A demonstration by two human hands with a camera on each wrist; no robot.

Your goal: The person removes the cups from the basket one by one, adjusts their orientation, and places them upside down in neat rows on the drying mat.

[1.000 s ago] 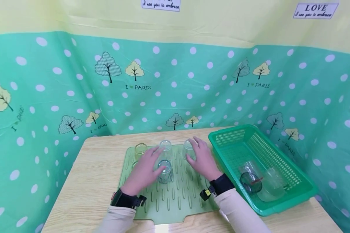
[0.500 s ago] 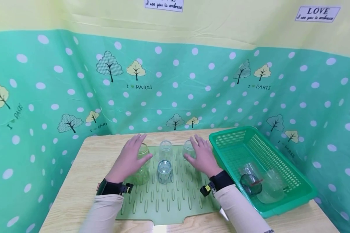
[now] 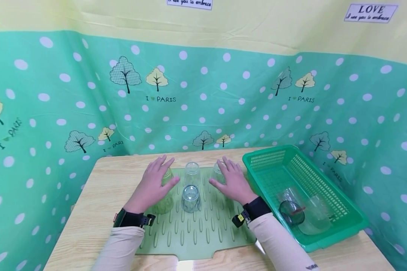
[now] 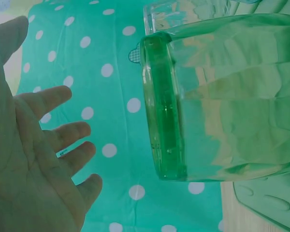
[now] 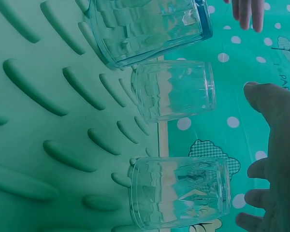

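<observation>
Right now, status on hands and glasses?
Left hand open above green-tinted glass tumbler. Right hand open by clear glass tumbler. Nothing held, nothing between.

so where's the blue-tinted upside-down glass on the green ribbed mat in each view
Head: the blue-tinted upside-down glass stands mid-frame on the green ribbed mat, between the left hand and right hand, touched by neither.
Left wrist: not identifiable; a green-tinted glass fills the frame.
Right wrist: at the top edge, sideways in the picture, above two clear glasses.
Shared landmark: the green ribbed mat, also at the left wrist view's lower right corner.
</observation>
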